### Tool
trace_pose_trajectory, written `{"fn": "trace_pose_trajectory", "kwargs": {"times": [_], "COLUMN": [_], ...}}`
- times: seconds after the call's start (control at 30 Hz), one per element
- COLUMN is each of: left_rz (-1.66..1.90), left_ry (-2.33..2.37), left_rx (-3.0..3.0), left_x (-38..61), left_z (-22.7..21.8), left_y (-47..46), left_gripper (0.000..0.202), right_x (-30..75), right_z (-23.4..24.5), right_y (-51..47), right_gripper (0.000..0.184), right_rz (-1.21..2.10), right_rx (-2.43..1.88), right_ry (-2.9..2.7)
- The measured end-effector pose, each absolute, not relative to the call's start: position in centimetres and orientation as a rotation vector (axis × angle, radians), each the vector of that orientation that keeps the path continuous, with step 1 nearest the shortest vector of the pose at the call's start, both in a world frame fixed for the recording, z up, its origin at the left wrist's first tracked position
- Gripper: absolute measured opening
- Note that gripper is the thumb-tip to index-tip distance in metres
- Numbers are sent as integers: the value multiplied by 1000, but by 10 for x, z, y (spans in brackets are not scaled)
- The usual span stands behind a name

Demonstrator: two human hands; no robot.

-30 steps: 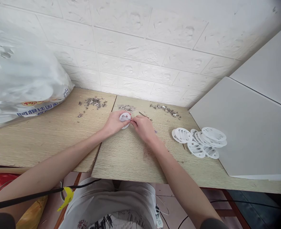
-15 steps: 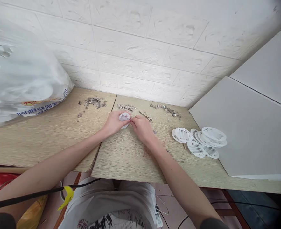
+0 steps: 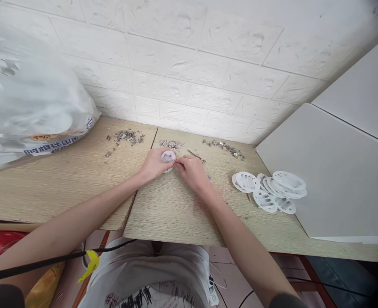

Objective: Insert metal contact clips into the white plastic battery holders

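Note:
My left hand [image 3: 153,165] is closed around the edge of a round white plastic disc [image 3: 167,157], which has slots in it and is tilted up above the table. At the disc's right edge, the thumb and forefinger of my right hand [image 3: 193,172] are pinched together; whatever is between them is too small to make out. Just beyond the disc is a heap of tiny metal parts [image 3: 172,145]. A thin metal tool that looks like tweezers [image 3: 195,155] lies behind my right hand.
Stacked white plastic discs [image 3: 266,201] lie to the right. Small metal pieces form another heap [image 3: 128,137] at left and a scattered row [image 3: 225,148] at right. A full plastic bag [image 3: 37,98] stands on the left, a grey-white panel [image 3: 336,179] leans at right, and a brick-patterned wall [image 3: 176,85] closes the back.
Both hands stay at the disc with almost the same grip. The whole view has shifted very slightly.

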State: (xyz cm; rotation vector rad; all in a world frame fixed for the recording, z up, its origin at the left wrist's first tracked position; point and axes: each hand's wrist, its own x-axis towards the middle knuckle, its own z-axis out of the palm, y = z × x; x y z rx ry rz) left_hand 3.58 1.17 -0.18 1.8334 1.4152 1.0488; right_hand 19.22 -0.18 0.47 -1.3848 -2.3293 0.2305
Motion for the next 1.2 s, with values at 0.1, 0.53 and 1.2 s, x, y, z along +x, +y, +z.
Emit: {"fn": "trace_pose_trajectory", "kwargs": {"times": [0.1,0.53,1.2], "left_rz": [1047,1038,991], "left_ry": [1431,1437,1422], "left_rx": [1827,1838,1824], "left_x": [36,34,34], "left_z": [-2,-3,1], "left_y": [12,13,11], "left_gripper": [26,28,28], "right_x": [194,197,199], "right_z": [5,10,11], "right_y": [-1,0,0], "right_gripper": [24,25,26], "right_rz": [241,293,484], "right_rx": [-1367,-1373,-1442], "right_ry": [-2319,-2261,-2163]}}
